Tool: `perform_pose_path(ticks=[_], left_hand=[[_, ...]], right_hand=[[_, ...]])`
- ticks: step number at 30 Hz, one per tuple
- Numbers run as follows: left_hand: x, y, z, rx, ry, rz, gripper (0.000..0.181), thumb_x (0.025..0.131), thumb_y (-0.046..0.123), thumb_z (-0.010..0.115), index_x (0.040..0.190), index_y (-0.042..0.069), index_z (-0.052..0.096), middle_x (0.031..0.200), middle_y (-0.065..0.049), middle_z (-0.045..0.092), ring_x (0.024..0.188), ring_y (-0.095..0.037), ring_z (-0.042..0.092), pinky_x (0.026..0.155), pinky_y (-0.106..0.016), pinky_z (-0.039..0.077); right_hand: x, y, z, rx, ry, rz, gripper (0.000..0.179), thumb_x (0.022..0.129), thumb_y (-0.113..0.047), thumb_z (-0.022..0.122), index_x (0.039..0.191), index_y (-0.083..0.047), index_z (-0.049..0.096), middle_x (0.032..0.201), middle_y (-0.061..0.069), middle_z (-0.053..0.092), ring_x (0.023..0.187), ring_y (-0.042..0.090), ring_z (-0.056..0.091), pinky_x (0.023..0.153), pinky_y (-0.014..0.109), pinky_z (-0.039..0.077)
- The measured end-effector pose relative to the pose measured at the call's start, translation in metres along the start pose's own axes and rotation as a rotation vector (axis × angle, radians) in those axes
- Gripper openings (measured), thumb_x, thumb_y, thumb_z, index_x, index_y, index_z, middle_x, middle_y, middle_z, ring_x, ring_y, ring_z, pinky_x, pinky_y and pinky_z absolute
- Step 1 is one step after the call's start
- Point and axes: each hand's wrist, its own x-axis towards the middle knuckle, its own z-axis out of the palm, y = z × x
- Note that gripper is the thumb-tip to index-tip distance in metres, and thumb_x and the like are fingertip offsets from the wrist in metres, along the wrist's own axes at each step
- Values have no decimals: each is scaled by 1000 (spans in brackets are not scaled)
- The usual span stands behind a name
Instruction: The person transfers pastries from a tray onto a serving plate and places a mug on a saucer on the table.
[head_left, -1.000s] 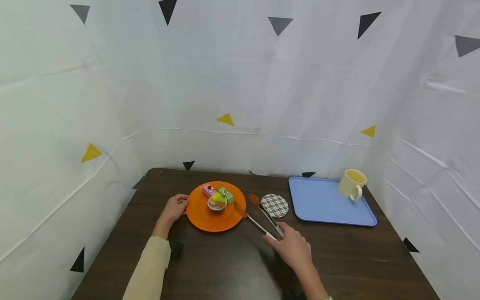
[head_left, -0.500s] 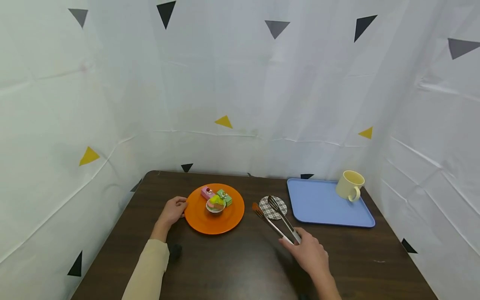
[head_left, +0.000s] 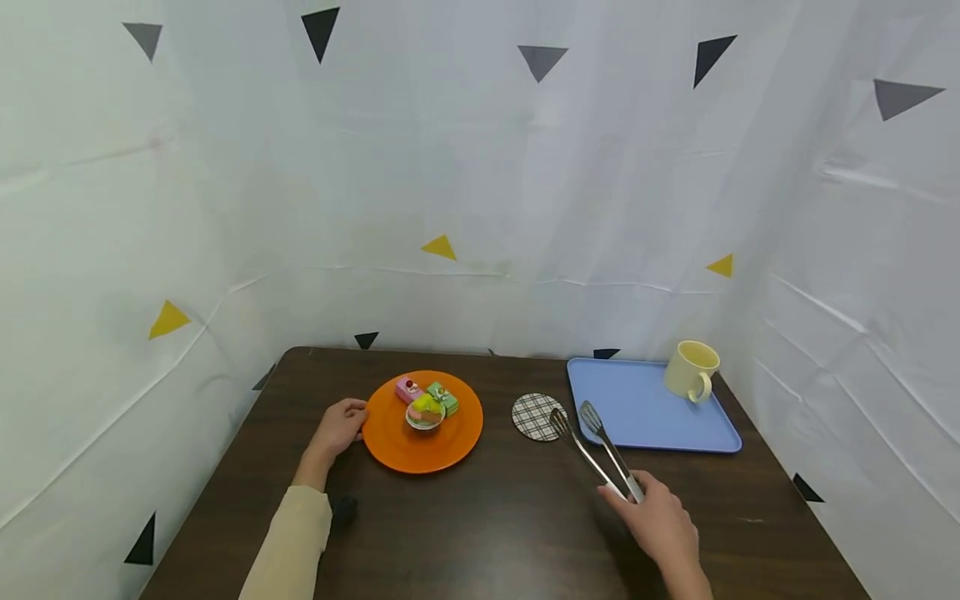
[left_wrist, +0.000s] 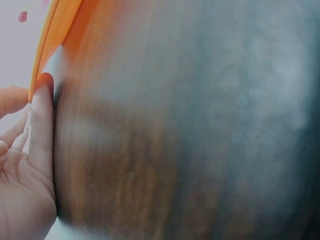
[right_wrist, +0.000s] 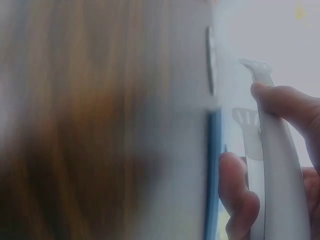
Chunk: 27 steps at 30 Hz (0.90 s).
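My left hand (head_left: pixel 339 429) pinches the left rim of an orange plate (head_left: pixel 393 437); in the left wrist view, the thumb is above the rim and a finger (left_wrist: pixel 43 130) beneath. On the plate sit a pink cake piece (head_left: pixel 408 389), a green one (head_left: pixel 445 397) and a cupcake (head_left: pixel 425 414) with a yellow and pink top. My right hand (head_left: pixel 660 518) holds metal tongs (head_left: pixel 636 490) by their pale handles, with the arms spread and nothing between the tips. The tips overlap the blue tray's near left corner and the coaster's edge in the head view.
A blue tray (head_left: pixel 630 400) lies at the back right of the dark wooden table (head_left: pixel 480 533). On its far right end stands a pale yellow mug (head_left: pixel 690 371). Between plate and tray is a round checked coaster (head_left: pixel 534 417). White curtains (head_left: pixel 480 167) enclose the table's back and sides.
My right hand has carried the tongs rightward, away from the plate and past the coaster toward the tray. My left hand stays at the plate's rim. The head view has shifted slightly.
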Motion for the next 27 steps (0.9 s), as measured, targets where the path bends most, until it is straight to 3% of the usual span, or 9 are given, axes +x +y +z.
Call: perform_pose_path(ticks=[6, 13, 17, 27], left_hand=[[-3, -1, -2, 4, 3, 1, 38, 105, 22, 50, 137, 1, 50, 128, -20, 61, 96, -21, 63, 79, -27, 57], [-4, 1, 0, 22, 11, -11, 38, 105, 24, 50, 136, 3, 51, 126, -18, 61, 98, -22, 62, 80, -27, 57], [-3, -1, 0, 24, 18, -5, 37, 105, 24, 49, 136, 3, 52, 126, -18, 61, 98, -22, 62, 81, -29, 58], [1, -3, 1, 13, 22, -25, 37, 105, 23, 51, 136, 4, 52, 125, -18, 62, 97, -21, 63, 80, -27, 57]], right_hand=[[3, 22, -14, 15, 26, 56, 107, 66, -92, 54, 136, -11, 55, 99, 9, 66, 78, 26, 59, 53, 39, 42], [3, 39, -28, 53, 2, 105, 110, 68, -91, 54, 139, -8, 50, 83, 6, 63, 68, 23, 57, 49, 37, 39], [6, 45, -31, 65, -17, 144, 109, 71, -88, 56, 139, -4, 48, 85, 9, 64, 70, 24, 57, 51, 39, 40], [12, 68, -40, 33, -17, 164, 112, 71, -89, 54, 140, -1, 43, 112, 25, 62, 83, 35, 60, 58, 49, 45]])
